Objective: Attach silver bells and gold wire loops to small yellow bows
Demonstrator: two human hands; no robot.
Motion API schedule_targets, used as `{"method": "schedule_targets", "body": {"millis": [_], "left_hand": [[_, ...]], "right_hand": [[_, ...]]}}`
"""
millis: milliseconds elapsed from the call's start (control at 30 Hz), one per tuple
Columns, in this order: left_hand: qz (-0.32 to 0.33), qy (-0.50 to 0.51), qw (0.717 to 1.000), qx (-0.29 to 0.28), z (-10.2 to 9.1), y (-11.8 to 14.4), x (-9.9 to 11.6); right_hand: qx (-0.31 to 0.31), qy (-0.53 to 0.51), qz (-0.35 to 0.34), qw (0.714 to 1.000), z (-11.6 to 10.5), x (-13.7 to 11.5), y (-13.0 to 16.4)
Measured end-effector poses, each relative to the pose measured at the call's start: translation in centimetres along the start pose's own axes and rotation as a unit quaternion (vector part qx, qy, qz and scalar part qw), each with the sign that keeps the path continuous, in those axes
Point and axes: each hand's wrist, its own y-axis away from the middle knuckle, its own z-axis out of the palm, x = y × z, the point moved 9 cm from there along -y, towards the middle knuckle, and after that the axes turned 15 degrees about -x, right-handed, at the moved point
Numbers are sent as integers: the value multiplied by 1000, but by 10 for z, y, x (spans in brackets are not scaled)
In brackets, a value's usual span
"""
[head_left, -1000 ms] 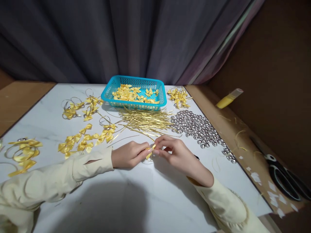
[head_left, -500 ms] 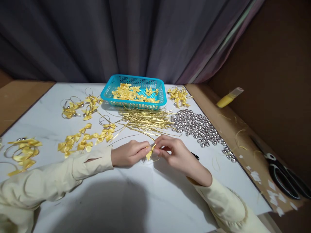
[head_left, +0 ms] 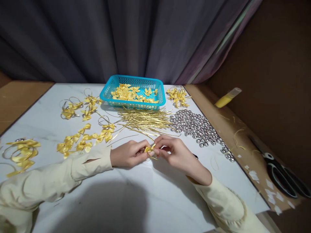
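A yellow bow (head_left: 149, 149) is being pinched between the left hand (head_left: 128, 153) and right hand (head_left: 173, 152) near the tabletop's (head_left: 136, 194) middle, both grasping it by the fingertips. Judging by the stock, much is being left undone: one basket (head_left: 133, 91) of bows is being kept at the far edge, one bundle of gold wires (head_left: 145, 119) before it, and beads (head_left: 196, 127), too many to count, toward the right edge. Roughly five finished clusters (head_left: 80, 106) are being gathered leftward.
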Motion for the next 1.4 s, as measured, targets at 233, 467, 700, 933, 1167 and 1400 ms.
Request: {"method": "schedule_targets", "body": {"millis": [233, 467, 700, 933, 1167, 1400], "left_hand": [[5, -23, 1000, 6, -2, 0, 0], [-7, -34, 999, 6, -1, 1, -3], [-13, -29, 999, 36, -3, 1, 3], [0, 35, 999, 31, -9, 0, 3], [-31, 270, 962, -7, 2, -2, -15], [-92, 194, 977, -4, 5, -4, -15]], "right_hand": [[7, 20, -25, 999, -2, -3, 1], [18, 53, -36, 998, -2, -7, 2], [31, 50, -30, 998, -2, -9, 3], [45, 44, -26, 998, -5, -8, 5], [29, 80, -21, 996, -1, -8, 4], [39, 99, -38, 994, -1, -10, 5]]}}
